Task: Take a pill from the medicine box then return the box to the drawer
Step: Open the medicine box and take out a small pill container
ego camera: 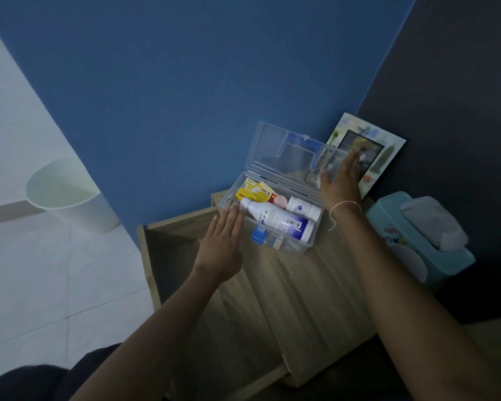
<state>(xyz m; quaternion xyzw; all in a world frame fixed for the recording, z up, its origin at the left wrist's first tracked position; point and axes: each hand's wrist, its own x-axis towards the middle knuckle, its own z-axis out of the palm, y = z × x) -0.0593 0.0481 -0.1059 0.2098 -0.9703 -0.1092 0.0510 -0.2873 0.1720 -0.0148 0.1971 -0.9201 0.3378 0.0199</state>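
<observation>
Standing open on the wooden counter (315, 285), the clear medicine box (272, 218) has its lid (284, 151) tipped back toward the blue wall, so the opening step looks done. No pill shows in either hand, so taking one, shutting the lid and returning the box to the drawer all seem left to do. An open wooden drawer (168, 241) appears just left of and below the counter, though the dim light makes that hard to confirm.

The box's long axis runs from upper left to lower right, with one short end toward the blue wall and the other toward the teal tissue box (411, 247). Inside, a large white bottle (275, 221) lies along the same line, its cap toward the left end; a smaller white bottle (302, 208) and a yellow packet (255, 191) lie behind it.

The left hand (223, 244) rests flat at the box's left end, fingers straight and pressed together, holding nothing. The right hand (340, 183) is raised against the lid's right edge, fingers likewise extended and close together, in front of a picture frame (388, 146).
</observation>
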